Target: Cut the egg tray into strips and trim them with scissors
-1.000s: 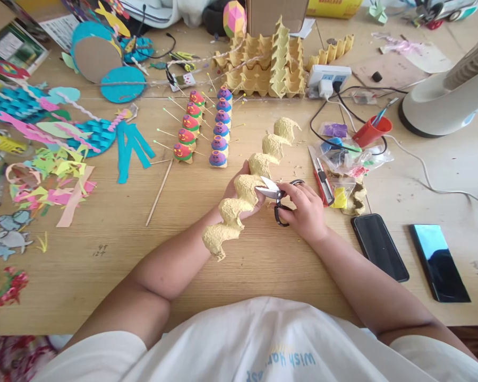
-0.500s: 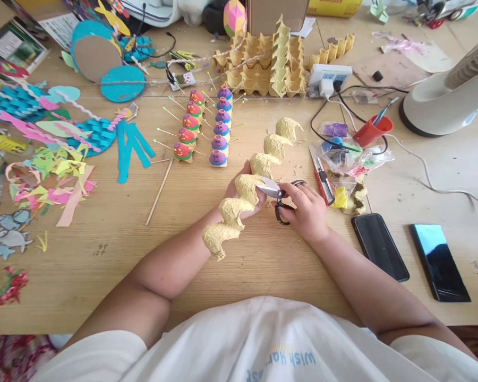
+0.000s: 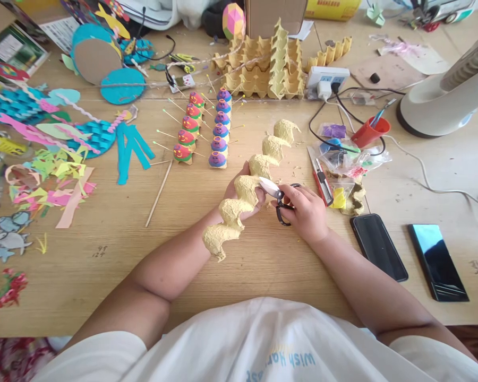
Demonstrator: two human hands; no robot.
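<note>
A pale yellow egg-carton strip (image 3: pixel 233 212) with several bumps runs diagonally in front of me. My left hand (image 3: pixel 231 188) grips it near the middle from beneath, its fingers partly hidden by the cups. In my right hand (image 3: pixel 305 212) is a pair of scissors (image 3: pixel 276 195) with black handles, fingers through the loops. The blades point left, their tips at the strip's edge close to my left fingers. Small cardboard scraps lie on the table around the strip.
Two rows of painted egg-carton caterpillars (image 3: pixel 190 125) stand beyond my left hand. Egg trays (image 3: pixel 247 79) lie at the back. A box cutter (image 3: pixel 322 178), a red cup (image 3: pixel 370 132) and two phones (image 3: pixel 379 246) are on the right. Paper scraps (image 3: pixel 51 180) and a wooden stick (image 3: pixel 159 193) lie left.
The scissor blades and handles have come slightly closer together at the strip's edge. Both hands stay in nearly the same place, and the view has shifted a little.
</note>
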